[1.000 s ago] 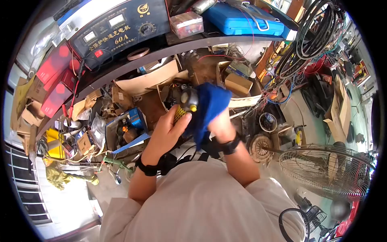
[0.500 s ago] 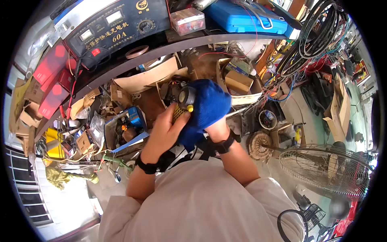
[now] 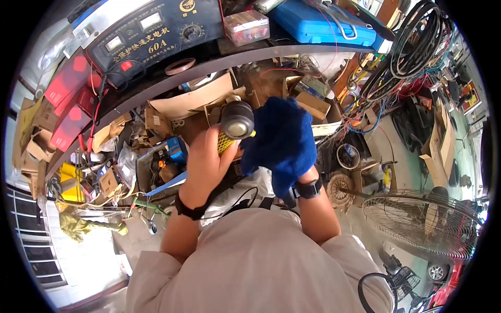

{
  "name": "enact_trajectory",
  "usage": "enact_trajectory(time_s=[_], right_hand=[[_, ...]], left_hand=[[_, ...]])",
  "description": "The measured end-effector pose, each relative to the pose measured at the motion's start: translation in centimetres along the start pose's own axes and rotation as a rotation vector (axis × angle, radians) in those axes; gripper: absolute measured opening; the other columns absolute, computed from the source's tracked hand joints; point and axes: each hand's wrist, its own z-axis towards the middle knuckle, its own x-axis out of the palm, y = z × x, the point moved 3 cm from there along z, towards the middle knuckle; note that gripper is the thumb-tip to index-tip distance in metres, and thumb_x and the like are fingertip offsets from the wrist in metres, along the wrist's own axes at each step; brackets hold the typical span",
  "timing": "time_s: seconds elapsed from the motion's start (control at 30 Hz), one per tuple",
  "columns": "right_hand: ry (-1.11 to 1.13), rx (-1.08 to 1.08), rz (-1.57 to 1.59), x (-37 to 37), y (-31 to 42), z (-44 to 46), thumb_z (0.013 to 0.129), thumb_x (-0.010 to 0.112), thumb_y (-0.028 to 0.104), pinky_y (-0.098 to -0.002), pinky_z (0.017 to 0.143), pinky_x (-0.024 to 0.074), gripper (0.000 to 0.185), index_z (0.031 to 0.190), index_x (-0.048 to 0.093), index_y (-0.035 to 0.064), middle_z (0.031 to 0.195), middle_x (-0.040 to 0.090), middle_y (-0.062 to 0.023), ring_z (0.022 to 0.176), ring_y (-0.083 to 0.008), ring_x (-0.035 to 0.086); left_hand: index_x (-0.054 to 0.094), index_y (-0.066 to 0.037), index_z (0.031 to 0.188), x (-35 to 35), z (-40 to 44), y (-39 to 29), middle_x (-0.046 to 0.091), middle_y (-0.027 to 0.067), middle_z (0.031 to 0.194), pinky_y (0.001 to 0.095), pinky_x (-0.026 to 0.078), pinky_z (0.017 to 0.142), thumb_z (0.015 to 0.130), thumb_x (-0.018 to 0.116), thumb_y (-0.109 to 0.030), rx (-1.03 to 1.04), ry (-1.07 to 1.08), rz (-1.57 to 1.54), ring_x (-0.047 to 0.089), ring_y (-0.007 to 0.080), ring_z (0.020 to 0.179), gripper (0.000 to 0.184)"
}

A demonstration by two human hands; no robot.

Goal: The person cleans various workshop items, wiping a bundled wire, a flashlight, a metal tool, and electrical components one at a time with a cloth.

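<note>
Holding, in a tightly curled left hand, a dark round-ended part with yellow mesh around its lower end, up in front of the chest, pale face showing. Just beside it, draped over the right hand, a bunched blue cloth; fingers beneath hidden, so impossible to tell how far open or how firmly gripping. Behind, across the top, a dark shelf with a curved-looking front edge, bearing a charger marked 60A, a clear box with reddish contents and a blue case. Under that shelf, much clutter: a pale-walled open carton, partly behind the cloth, and a blue box left of the hands. Off to the right, looped black cables hanging over tangled wires, then a rusty disc near a large wire-guarded fan. At far left, barred window beside brightly lit floor. Low in view, blocking much of the ground, a pale shirt.
</note>
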Motion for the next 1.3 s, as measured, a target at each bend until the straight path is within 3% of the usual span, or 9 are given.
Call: enact_trajectory(time_s=[0.2, 0.5, 0.77, 0.87, 0.93, 1.0, 1.13, 1.23, 1.3], right_hand=[[-0.355, 0.230, 0.446, 5.4, -3.5, -5.2, 0.075, 0.060, 0.006, -0.0357, 0.083, 0.0426, 0.028, 0.102, 0.056, 0.0003, 0.098, 0.056, -0.0146, 0.094, -0.0237, 0.054], [-0.300, 0.103, 0.056, 3.0, -5.3, -3.0, 0.083, 0.053, 0.015, -0.0275, 0.068, 0.0433, 0.020, 0.096, 0.055, 0.0003, 0.085, 0.055, -0.0048, 0.078, -0.0142, 0.051], [-0.229, 0.570, 0.982, 4.2, -6.8, -3.4, 0.093, 0.041, 0.033, -0.0269, 0.070, 0.0446, 0.032, 0.100, 0.057, 0.0064, 0.093, 0.056, -0.0014, 0.083, -0.0095, 0.051], [-0.349, 0.454, 0.282, 4.5, -9.1, -3.8, 0.089, 0.047, 0.026, -0.0306, 0.063, 0.0434, 0.026, 0.087, 0.058, 0.0022, 0.082, 0.058, -0.0050, 0.073, -0.0142, 0.054], [-0.337, -0.137, -0.461, 3.6, -6.2, -3.1, 0.082, 0.051, 0.019, -0.0324, 0.062, 0.0433, 0.018, 0.086, 0.058, 0.0024, 0.074, 0.056, -0.0077, 0.068, -0.0220, 0.054], [-0.244, -0.020, -0.799, 3.8, -5.3, -2.8, 0.072, 0.055, 0.017, -0.0363, 0.071, 0.0435, 0.017, 0.082, 0.060, 0.0039, 0.080, 0.058, -0.0110, 0.078, -0.0283, 0.055], [-0.429, -0.080, -0.239, 2.7, -4.2, -2.3, 0.078, 0.054, 0.017, -0.0310, 0.066, 0.0434, 0.017, 0.082, 0.059, 0.0018, 0.078, 0.059, -0.0107, 0.074, -0.0239, 0.056], [-0.434, 0.571, 0.843, 5.6, -7.9, -4.1, 0.090, 0.052, 0.027, -0.0240, 0.059, 0.0416, 0.021, 0.089, 0.058, 0.0074, 0.082, 0.057, -0.0013, 0.071, -0.0108, 0.052], [-0.300, 0.556, 1.032, 6.2, -8.3, -4.2, 0.092, 0.051, 0.031, -0.0223, 0.064, 0.0427, 0.024, 0.100, 0.056, 0.0090, 0.089, 0.057, 0.0021, 0.077, -0.0079, 0.052]], left_hand=[[0.052, -0.002, 0.101, 2.2, 0.5, 0.9, 0.056, 0.0087, 0.080, 0.0302, 0.042, 0.074, 0.067, 0.067, -0.011, 0.428, 0.209, 0.556, 0.055, 0.0210, 0.078, 0.039], [0.049, 0.003, 0.102, 5.2, -2.8, -1.0, 0.059, 0.0236, 0.082, 0.0445, 0.046, 0.066, 0.084, 0.054, -0.013, -0.168, 0.329, -0.172, 0.057, 0.0401, 0.076, 0.025], [0.050, 0.001, 0.099, 5.5, -2.1, 1.1, 0.057, 0.0193, 0.067, 0.0407, 0.044, 0.054, 0.087, 0.056, -0.022, 0.024, 0.323, 0.232, 0.058, 0.0338, 0.062, 0.026], [0.049, 0.003, 0.095, 6.0, -2.9, 2.2, 0.058, 0.0169, 0.072, 0.0380, 0.046, 0.059, 0.087, 0.056, -0.022, -0.224, 0.322, -0.116, 0.059, 0.0309, 0.067, 0.028], [0.050, 0.003, 0.098, 5.5, -2.6, 2.1, 0.058, 0.0175, 0.077, 0.0370, 0.045, 0.065, 0.087, 0.055, -0.022, -0.404, 0.516, -0.377, 0.058, 0.0313, 0.072, 0.028], [0.050, 0.004, 0.099, 5.0, -2.2, 1.5, 0.058, 0.0180, 0.082, 0.0365, 0.044, 0.069, 0.087, 0.054, -0.021, -0.444, 0.584, -0.567, 0.056, 0.0317, 0.077, 0.028], [0.050, 0.002, 0.113, 5.0, -2.4, 1.6, 0.060, 0.0208, 0.083, 0.0431, 0.044, 0.066, 0.088, 0.051, -0.020, -0.003, 0.326, -0.257, 0.058, 0.0376, 0.078, 0.034], [0.050, 0.002, 0.103, 4.7, -2.4, 2.1, 0.058, 0.0234, 0.084, 0.0441, 0.044, 0.067, 0.088, 0.052, -0.021, -0.059, 0.334, -0.140, 0.057, 0.0394, 0.079, 0.027], [0.049, 0.002, 0.098, 4.9, -2.6, 2.8, 0.058, 0.0245, 0.084, 0.0443, 0.043, 0.066, 0.087, 0.053, -0.020, -0.101, 0.375, -0.063, 0.056, 0.0403, 0.079, 0.025]])
